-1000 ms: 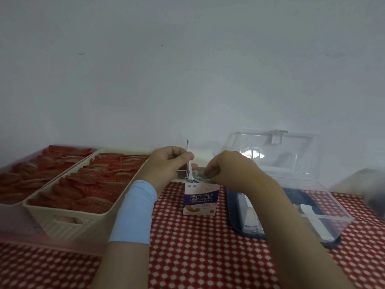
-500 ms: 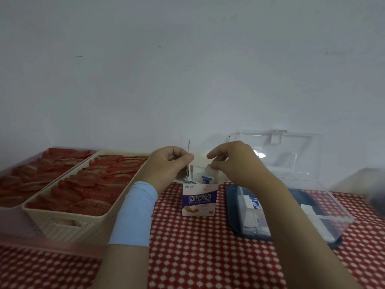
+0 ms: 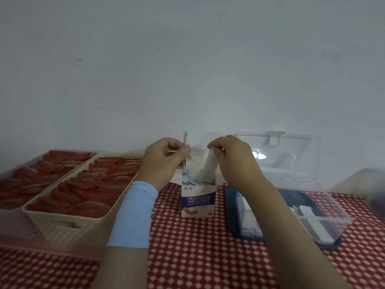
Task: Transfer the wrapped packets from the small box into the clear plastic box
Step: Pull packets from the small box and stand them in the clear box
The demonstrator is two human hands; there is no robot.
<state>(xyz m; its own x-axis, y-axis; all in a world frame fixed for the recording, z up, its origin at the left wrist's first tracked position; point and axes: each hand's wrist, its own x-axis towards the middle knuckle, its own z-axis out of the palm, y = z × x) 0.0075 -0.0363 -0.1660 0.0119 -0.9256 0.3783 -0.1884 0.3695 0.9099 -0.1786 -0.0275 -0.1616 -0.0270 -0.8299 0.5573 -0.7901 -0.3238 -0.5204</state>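
- Head view is looking down on a red-and-white checked tablecloth (image 3: pixel 198 257), and the small box (image 3: pixel 197 202) is standing upright in the middle of it, its top open and spare packets (image 3: pixel 186 178) poking out.
- Left hand (image 3: pixel 164 161) is hovering just above the left side of that opening. Thumb and forefinger are pinching a thin packet (image 3: pixel 184 138), which is standing upright, edge-on to the camera, with its tip sticking up above the knuckles.
- A light blue sleeve (image 3: pixel 133 213) is wrapping the left wrist.
- Right hand (image 3: pixel 231 157) is working over the right side of the opening, fingers curled down and pinching the top of a white packet (image 3: pixel 209 167). That packet is hanging nearly upright, its lower end sitting inside the box's mouth.
- The clear plastic box (image 3: pixel 341 213) is sitting just to the right of the small box on a dark blue base (image 3: pixel 232 205), its lid (image 3: pixel 291 159) standing open at the back, towards the wall.
- Inside it, flat white packets (image 3: pixel 249 220) are lying down; the count is hard to tell through the plastic.
- Over on the left, a cream basket (image 3: pixel 87 228) is holding rows of red sachets (image 3: pixel 83 192), and a pink tray (image 3: pixel 14 226) at the far left is carrying more of the same.
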